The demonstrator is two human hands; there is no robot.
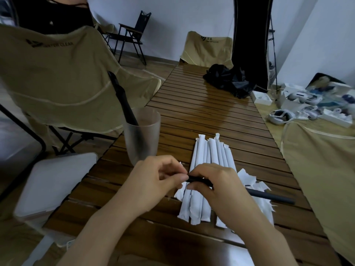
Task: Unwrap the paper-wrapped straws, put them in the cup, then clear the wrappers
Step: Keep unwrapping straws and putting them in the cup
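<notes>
Black straw: a black straw [199, 181] lay crosswise between my hands, above the wrapped straws [209, 169] on the desk [201, 112].
Left hand: my left hand [153, 179] pinched the straw's near tip, a scrap of white wrapper [181, 164] showing behind its fingertips.
Right hand: my right hand [215, 187] curled round the shaft.
Cup: the frosted cup [142, 135] stood just left, one straw already inside.
Doing it well: I judged it best to pull the paper along the straw, not bend it.
Loose wrappers: torn wrappers [255, 187] lay right of the pile.

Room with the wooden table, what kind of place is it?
Probably an indoor room set up with camping gear, not a kitchen. The slatted wooden table looks like a roll-up camping one, folding fabric chairs stand round it, and headsets in boxes lie to the right.
</notes>
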